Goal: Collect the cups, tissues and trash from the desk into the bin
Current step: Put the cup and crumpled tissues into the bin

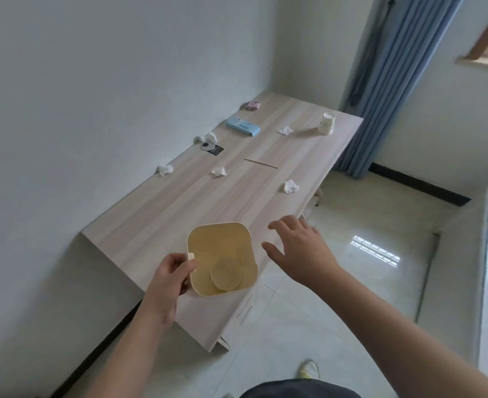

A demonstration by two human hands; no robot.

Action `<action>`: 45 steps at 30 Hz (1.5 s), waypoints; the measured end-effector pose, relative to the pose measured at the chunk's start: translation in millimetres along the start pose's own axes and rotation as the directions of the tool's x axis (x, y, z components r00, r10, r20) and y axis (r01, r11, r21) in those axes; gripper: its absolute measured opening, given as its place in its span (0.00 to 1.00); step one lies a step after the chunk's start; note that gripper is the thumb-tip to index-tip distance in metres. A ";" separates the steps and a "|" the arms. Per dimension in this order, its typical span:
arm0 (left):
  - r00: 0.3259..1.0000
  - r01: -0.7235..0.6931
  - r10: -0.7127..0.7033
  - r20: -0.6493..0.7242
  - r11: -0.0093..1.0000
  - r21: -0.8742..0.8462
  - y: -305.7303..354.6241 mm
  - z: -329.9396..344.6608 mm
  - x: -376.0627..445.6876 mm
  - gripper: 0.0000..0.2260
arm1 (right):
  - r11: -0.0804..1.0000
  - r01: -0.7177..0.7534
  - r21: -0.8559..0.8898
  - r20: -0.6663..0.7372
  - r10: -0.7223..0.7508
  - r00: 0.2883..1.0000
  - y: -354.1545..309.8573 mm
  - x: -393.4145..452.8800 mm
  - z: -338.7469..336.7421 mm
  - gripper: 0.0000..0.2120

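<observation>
A pale yellow bin (197,242) stands on the near end of the wooden desk (156,214), with a paper cup (226,273) lying inside it. My left hand (168,278) grips the bin's near-left rim. My right hand (297,248) hovers open just right of the bin, over the desk's edge. Crumpled tissues lie further along: one near the right edge (290,186), one mid-desk (218,171), one by the wall (165,169), another by the wall (208,137) and one far off (285,130). A white paper cup (327,123) stands at the far right corner. A thin wooden stick (260,163) lies mid-desk.
A light blue tissue pack (242,126), a small pink packet (252,105) and a dark card with a round disc (211,148) lie along the wall side. Blue curtains (392,90) hang beyond the desk. Glossy tiled floor (352,254) lies to the right.
</observation>
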State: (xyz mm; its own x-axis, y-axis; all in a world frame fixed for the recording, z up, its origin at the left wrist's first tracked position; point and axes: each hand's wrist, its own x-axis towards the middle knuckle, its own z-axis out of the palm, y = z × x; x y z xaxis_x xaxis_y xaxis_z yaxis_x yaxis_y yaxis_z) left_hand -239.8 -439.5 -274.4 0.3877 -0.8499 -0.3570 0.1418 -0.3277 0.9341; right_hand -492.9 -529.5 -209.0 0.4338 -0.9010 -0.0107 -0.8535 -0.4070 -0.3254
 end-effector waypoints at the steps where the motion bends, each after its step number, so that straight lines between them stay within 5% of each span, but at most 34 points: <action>1: 1.000 0.006 -0.006 0.015 1.000 0.004 3.4 12.3 3.5 0.06 | 0.999 -0.016 -0.048 -0.030 0.015 0.999 10.7 -1.3 -2.2 0.23; 9: 0.995 0.047 -0.046 0.090 0.999 -0.007 21.8 123.0 25.9 0.15 | 0.979 -0.126 -0.162 -0.086 0.113 0.990 119.1 -3.5 -22.6 0.22; 15: 0.994 0.109 -0.108 0.018 0.992 -0.067 19.3 156.8 39.0 0.16 | 0.977 -0.092 -0.190 -0.055 0.083 0.995 163.3 16.1 -29.0 0.21; 24: 0.983 0.139 -0.156 -0.101 0.978 -0.152 10.8 154.4 70.5 0.01 | 0.976 0.011 -0.220 -0.040 -0.021 0.999 173.0 63.3 -16.9 0.20; 38: 0.984 0.115 -0.142 -0.105 0.966 -0.232 23.0 135.8 183.2 0.04 | 0.956 0.109 -0.272 0.096 -0.086 0.992 159.0 197.7 18.0 0.24; 45: 0.964 0.060 -0.134 -0.229 0.951 -0.303 36.8 134.2 210.0 0.02 | 0.943 0.131 -0.307 0.176 -0.079 0.981 165.8 238.1 35.0 0.24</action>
State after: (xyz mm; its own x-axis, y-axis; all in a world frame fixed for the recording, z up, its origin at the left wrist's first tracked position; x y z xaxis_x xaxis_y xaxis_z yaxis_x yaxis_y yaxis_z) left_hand -275.4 -685.4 -315.8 0.5633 -0.6810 -0.4679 0.4344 -0.2376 0.8688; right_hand -521.0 -806.3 -298.6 0.5437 -0.8255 -0.1514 -0.8365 -0.5476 -0.0179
